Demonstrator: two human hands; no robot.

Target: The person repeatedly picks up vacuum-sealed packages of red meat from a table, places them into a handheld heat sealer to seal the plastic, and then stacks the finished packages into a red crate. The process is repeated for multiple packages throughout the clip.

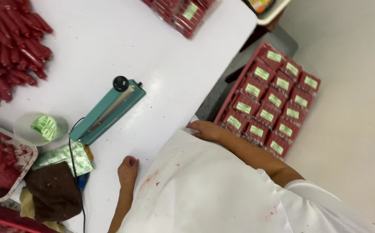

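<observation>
My left hand [128,169] rests on the white table [166,73] as a closed fist with nothing in it, just below a teal heat sealer [109,110]. My right hand [205,129] lies flat with the fingers stretched out at the table's edge, against my white, red-stained apron [196,185]. It holds nothing. Its fingertips are close to a red crate [235,86] filled with several red sealed packs that carry green labels [270,103].
A pile of red sausages [6,47] lies at the top left. A white tray of red meat [1,164], a bowl of green labels [41,127], loose labels [68,157], a brown cloth [53,190] and the sealer's black cable [78,190] crowd the left. More packs [183,13] sit at the table's far edge.
</observation>
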